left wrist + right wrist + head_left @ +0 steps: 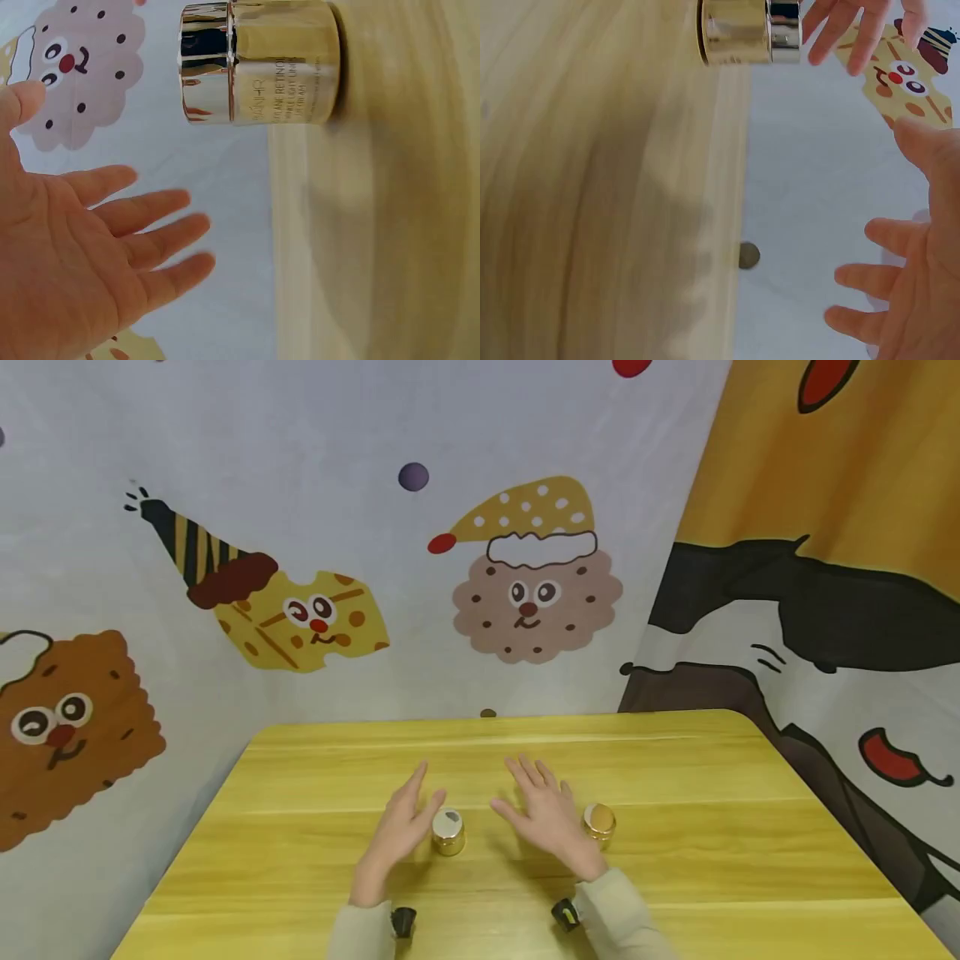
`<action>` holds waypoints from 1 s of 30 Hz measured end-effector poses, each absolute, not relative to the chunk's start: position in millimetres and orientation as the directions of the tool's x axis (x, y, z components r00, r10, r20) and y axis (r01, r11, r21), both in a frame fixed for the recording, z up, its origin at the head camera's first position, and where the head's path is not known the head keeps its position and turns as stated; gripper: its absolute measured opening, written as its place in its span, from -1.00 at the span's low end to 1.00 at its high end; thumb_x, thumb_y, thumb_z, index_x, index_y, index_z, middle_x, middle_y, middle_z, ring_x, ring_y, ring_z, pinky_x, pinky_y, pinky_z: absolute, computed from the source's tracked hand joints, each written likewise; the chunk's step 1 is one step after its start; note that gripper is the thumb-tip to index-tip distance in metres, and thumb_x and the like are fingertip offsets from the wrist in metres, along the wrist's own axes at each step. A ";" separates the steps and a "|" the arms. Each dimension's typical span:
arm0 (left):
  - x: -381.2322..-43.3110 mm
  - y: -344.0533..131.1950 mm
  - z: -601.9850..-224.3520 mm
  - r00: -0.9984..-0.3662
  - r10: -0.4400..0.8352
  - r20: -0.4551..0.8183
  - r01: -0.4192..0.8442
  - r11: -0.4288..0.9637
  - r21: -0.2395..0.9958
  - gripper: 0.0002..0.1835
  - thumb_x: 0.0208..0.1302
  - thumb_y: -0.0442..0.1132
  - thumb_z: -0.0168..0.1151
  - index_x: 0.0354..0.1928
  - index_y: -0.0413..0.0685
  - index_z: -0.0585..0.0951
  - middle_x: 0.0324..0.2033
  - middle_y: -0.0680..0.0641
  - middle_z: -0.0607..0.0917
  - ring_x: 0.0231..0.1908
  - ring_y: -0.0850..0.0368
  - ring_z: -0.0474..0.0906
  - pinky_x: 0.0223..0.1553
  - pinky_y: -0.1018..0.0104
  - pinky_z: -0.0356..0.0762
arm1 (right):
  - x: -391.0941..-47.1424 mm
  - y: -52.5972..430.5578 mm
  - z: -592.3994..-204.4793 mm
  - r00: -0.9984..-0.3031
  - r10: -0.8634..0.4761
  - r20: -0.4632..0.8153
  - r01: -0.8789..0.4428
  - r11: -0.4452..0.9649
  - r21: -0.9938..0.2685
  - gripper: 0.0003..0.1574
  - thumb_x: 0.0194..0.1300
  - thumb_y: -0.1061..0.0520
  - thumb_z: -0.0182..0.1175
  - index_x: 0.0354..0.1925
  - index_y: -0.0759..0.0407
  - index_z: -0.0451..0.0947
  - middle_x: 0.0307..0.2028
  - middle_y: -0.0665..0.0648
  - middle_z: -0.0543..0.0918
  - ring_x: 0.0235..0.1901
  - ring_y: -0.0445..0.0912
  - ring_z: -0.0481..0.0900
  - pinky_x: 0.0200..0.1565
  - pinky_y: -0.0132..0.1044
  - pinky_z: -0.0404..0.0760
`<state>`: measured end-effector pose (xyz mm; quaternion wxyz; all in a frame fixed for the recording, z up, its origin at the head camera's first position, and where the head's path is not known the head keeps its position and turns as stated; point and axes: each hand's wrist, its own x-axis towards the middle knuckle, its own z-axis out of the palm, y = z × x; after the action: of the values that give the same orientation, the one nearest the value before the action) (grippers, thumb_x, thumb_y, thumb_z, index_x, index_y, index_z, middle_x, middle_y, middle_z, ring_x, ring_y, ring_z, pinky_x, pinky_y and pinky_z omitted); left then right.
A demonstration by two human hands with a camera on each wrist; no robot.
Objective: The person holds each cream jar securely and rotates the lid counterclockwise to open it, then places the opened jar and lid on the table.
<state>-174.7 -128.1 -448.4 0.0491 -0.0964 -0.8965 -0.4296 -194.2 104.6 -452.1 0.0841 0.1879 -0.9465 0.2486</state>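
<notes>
Two small gold cream jars with shiny lids stand upright on the table. The left jar (448,833) is just right of my left hand (405,827), whose fingers are straight and spread and hold nothing. My right hand (551,818), also with fingers extended and nothing in it, hovers between the jars; the other jar (600,823) is beside its outer edge, partly covered by it. The left wrist view shows a jar (289,64) with printed lettering beyond my open palm (75,262). In the right wrist view, a jar (739,31) appears near the left hand's fingertips (821,49).
The yellow wood-grain table (300,877) ends at a back edge against a white cloth (337,443) printed with cartoon biscuits and cheese. An orange and black printed part (825,485) hangs at the right. Dark wrist devices (403,922) sit at the sleeves.
</notes>
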 end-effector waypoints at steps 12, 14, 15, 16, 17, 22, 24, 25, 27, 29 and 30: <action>-165.3 -135.1 -462.4 -0.986 0.095 0.136 0.164 0.465 0.870 -0.65 0.17 -0.55 -0.01 0.03 -0.55 0.45 -0.14 -0.40 0.59 -0.11 -0.24 0.53 -0.06 -0.01 0.53 | -200.8 78.4 -464.1 -0.851 -0.425 0.309 -0.521 0.611 -0.596 -0.33 0.31 -0.11 0.12 0.24 0.25 0.35 0.17 0.22 0.48 0.13 0.12 0.44 0.17 0.03 0.37; -164.9 -134.8 -463.1 -0.987 0.089 0.132 0.158 0.453 0.877 -0.65 0.12 -0.58 0.00 -0.01 -0.56 0.46 -0.19 -0.38 0.61 -0.16 -0.22 0.55 -0.12 0.07 0.57 | -200.7 74.4 -465.8 -0.849 -0.438 0.297 -0.521 0.592 -0.615 -0.34 0.32 -0.12 0.11 0.21 0.26 0.38 0.15 0.21 0.50 0.13 0.11 0.44 0.17 0.03 0.38; -164.7 -134.6 -463.5 -0.988 0.087 0.124 0.150 0.448 0.881 -0.66 0.11 -0.58 0.01 -0.02 -0.56 0.46 -0.20 -0.36 0.61 -0.18 -0.20 0.55 -0.14 0.10 0.58 | -200.8 72.5 -466.8 -0.846 -0.447 0.291 -0.523 0.586 -0.619 -0.34 0.32 -0.13 0.10 0.20 0.27 0.40 0.14 0.21 0.51 0.12 0.11 0.45 0.16 0.02 0.39; -164.3 -134.5 -464.0 -0.989 0.088 0.122 0.148 0.449 0.881 -0.66 0.11 -0.58 0.01 -0.03 -0.55 0.47 -0.22 -0.34 0.61 -0.19 -0.18 0.56 -0.16 0.13 0.59 | -200.9 70.6 -467.7 -0.842 -0.456 0.288 -0.526 0.579 -0.622 -0.34 0.32 -0.14 0.10 0.18 0.28 0.41 0.13 0.21 0.52 0.12 0.10 0.45 0.15 0.02 0.40; -164.0 -134.5 -464.5 -0.990 0.088 0.114 0.142 0.447 0.883 -0.67 0.10 -0.58 0.02 -0.04 -0.55 0.47 -0.23 -0.33 0.62 -0.20 -0.17 0.56 -0.17 0.16 0.59 | -200.8 68.7 -468.5 -0.839 -0.465 0.284 -0.529 0.573 -0.626 -0.34 0.32 -0.15 0.09 0.17 0.28 0.42 0.12 0.21 0.52 0.11 0.09 0.46 0.14 0.01 0.41; -161.9 -135.1 -468.9 -0.990 0.120 0.074 0.120 0.441 0.889 -0.64 0.01 -0.59 0.06 -0.07 -0.54 0.46 -0.25 -0.27 0.61 -0.24 -0.09 0.56 -0.23 0.25 0.59 | -200.7 59.7 -472.4 -0.823 -0.492 0.284 -0.548 0.556 -0.625 -0.36 0.29 -0.15 0.14 0.11 0.30 0.47 0.06 0.20 0.56 0.06 0.07 0.50 0.07 -0.01 0.48; -160.9 -135.7 -470.8 -0.988 0.146 0.048 0.108 0.435 0.894 -0.59 -0.04 -0.59 0.08 -0.04 -0.52 0.45 -0.23 -0.25 0.60 -0.23 -0.09 0.54 -0.22 0.24 0.57 | -200.5 56.7 -474.2 -0.819 -0.495 0.289 -0.554 0.554 -0.621 -0.38 0.26 -0.14 0.17 0.09 0.30 0.49 0.04 0.20 0.58 0.04 0.07 0.51 0.04 -0.01 0.50; -160.2 -136.1 -471.5 -0.986 0.163 0.032 0.101 0.434 0.895 -0.56 -0.05 -0.59 0.09 -0.01 -0.50 0.45 -0.21 -0.24 0.59 -0.22 -0.09 0.53 -0.21 0.23 0.56 | -200.4 55.4 -474.9 -0.818 -0.496 0.292 -0.557 0.552 -0.621 -0.38 0.25 -0.13 0.19 0.08 0.29 0.50 0.03 0.19 0.58 0.03 0.07 0.51 0.03 -0.02 0.50; -159.1 -137.1 -473.2 -0.981 0.194 0.007 0.092 0.432 0.897 -0.50 -0.10 -0.60 0.13 0.02 -0.48 0.43 -0.19 -0.22 0.56 -0.19 -0.10 0.51 -0.17 0.18 0.55 | -200.1 53.1 -476.1 -0.815 -0.498 0.296 -0.560 0.549 -0.620 -0.38 0.23 -0.13 0.22 0.07 0.29 0.51 0.02 0.19 0.59 0.03 0.07 0.51 0.03 -0.01 0.50; -158.2 -137.9 -474.8 -0.978 0.209 -0.016 0.077 0.429 0.900 -0.45 -0.15 -0.60 0.16 0.04 -0.45 0.42 -0.17 -0.21 0.55 -0.17 -0.10 0.48 -0.13 0.12 0.53 | -199.9 51.2 -476.5 -0.814 -0.498 0.299 -0.562 0.545 -0.623 -0.38 0.21 -0.13 0.23 0.06 0.30 0.51 0.01 0.19 0.59 0.02 0.07 0.51 0.02 0.00 0.50; -157.8 -138.4 -475.3 -0.977 0.212 -0.022 0.072 0.426 0.902 -0.43 -0.17 -0.61 0.17 0.05 -0.45 0.42 -0.17 -0.20 0.54 -0.16 -0.10 0.47 -0.13 0.10 0.52 | -199.8 50.3 -476.3 -0.814 -0.498 0.299 -0.561 0.541 -0.627 -0.38 0.20 -0.12 0.25 0.05 0.30 0.52 0.01 0.20 0.59 0.02 0.08 0.51 0.02 0.00 0.50</action>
<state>-157.8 -138.4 -475.3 -0.0658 -0.0844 -0.8417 -0.5292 -199.8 50.3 -476.3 0.0424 0.3019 -0.8767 0.3721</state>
